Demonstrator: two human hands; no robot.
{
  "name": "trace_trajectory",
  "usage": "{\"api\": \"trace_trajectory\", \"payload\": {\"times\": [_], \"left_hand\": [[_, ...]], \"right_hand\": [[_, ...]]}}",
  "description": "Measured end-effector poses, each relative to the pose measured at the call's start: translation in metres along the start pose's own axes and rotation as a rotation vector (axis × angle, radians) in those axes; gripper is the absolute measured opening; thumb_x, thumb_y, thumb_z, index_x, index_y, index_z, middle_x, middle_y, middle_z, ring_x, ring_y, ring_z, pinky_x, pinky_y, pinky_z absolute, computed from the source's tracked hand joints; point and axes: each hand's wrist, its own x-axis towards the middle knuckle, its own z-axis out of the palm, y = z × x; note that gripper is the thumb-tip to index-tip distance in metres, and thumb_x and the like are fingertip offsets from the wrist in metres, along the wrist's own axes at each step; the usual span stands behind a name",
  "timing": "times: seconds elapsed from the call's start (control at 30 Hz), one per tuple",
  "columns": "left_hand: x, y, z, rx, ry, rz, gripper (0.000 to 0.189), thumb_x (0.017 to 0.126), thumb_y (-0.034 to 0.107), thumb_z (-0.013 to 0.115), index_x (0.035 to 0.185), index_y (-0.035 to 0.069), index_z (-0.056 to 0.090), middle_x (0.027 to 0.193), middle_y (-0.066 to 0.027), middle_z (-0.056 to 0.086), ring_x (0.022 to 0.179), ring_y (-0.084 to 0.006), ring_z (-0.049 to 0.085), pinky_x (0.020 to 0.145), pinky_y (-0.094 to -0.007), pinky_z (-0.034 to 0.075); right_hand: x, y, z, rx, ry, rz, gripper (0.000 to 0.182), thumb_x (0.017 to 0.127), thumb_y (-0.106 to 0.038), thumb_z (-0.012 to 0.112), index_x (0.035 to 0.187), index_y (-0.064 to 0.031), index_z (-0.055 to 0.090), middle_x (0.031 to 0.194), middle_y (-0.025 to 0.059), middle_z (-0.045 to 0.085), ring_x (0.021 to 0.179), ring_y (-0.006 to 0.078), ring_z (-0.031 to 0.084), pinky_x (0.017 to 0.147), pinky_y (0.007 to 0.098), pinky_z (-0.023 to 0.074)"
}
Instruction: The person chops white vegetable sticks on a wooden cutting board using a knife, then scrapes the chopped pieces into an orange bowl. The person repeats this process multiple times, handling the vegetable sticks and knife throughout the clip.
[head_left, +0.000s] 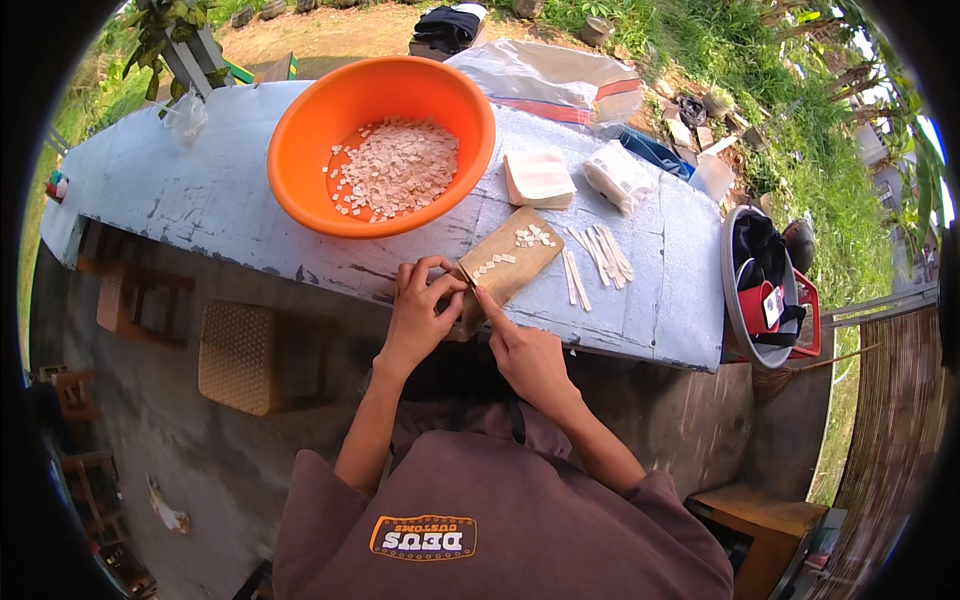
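Observation:
My left hand (426, 304) grips a small knife (466, 273), its thin dark blade across the near part of a wooden cutting board (499, 285). My right hand (531, 364) reaches in from the right, index finger stretched onto the board close to the blade and the other fingers curled. Whether a strip lies under that fingertip is hidden. A row of small white squares (493, 265) runs away from the blade, and a loose group of white pieces (534, 236) sits at the board's far end. Several thin white strips (604, 255) lie right of the board.
An orange basin (381, 71) holding many white squares (405, 165) stands behind my left hand on the pale table (187, 217). Behind the board are a stack of white sheets (538, 178) and a plastic-wrapped pack (619, 176). A grey tub (731, 300) stands at the right edge.

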Motion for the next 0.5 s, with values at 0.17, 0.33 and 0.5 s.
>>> {"api": "trace_trajectory", "payload": {"times": [0.17, 0.33, 0.5], "left_hand": [[0.000, 0.000, 0.001, 0.006, 0.009, 0.000, 0.015, 0.085, 0.010, 0.076, 0.100, 0.009, 0.074, 0.124, -0.0066, 0.060, 0.113, -0.0312, 0.050, 0.100, -0.0421, 0.045], [-0.004, -0.004, 0.005, -0.028, 0.032, -0.059, 0.016, 0.083, 0.011, 0.078, 0.099, 0.008, 0.074, 0.125, -0.0080, 0.060, 0.114, -0.0320, 0.049, 0.101, -0.0422, 0.044], [-0.003, -0.005, 0.005, -0.034, 0.048, -0.061, 0.015, 0.083, 0.010, 0.079, 0.096, 0.007, 0.074, 0.125, -0.0095, 0.059, 0.116, -0.0329, 0.048, 0.102, -0.0433, 0.043]], "right_hand": [[0.018, -0.007, 0.003, -0.013, 0.005, 0.047, 0.069, 0.100, -0.015, 0.059, 0.164, -0.0285, 0.036, 0.063, 0.0167, 0.064, 0.057, 0.0388, 0.066, 0.058, 0.0508, 0.0519], [0.010, -0.005, 0.000, 0.012, 0.016, 0.004, 0.069, 0.101, -0.018, 0.057, 0.165, -0.0290, 0.033, 0.062, 0.0175, 0.064, 0.056, 0.0390, 0.066, 0.056, 0.0514, 0.0521], [0.000, -0.006, 0.005, 0.008, -0.007, 0.008, 0.069, 0.101, -0.020, 0.057, 0.165, -0.0293, 0.031, 0.062, 0.0180, 0.065, 0.056, 0.0392, 0.066, 0.055, 0.0515, 0.0524]]}}
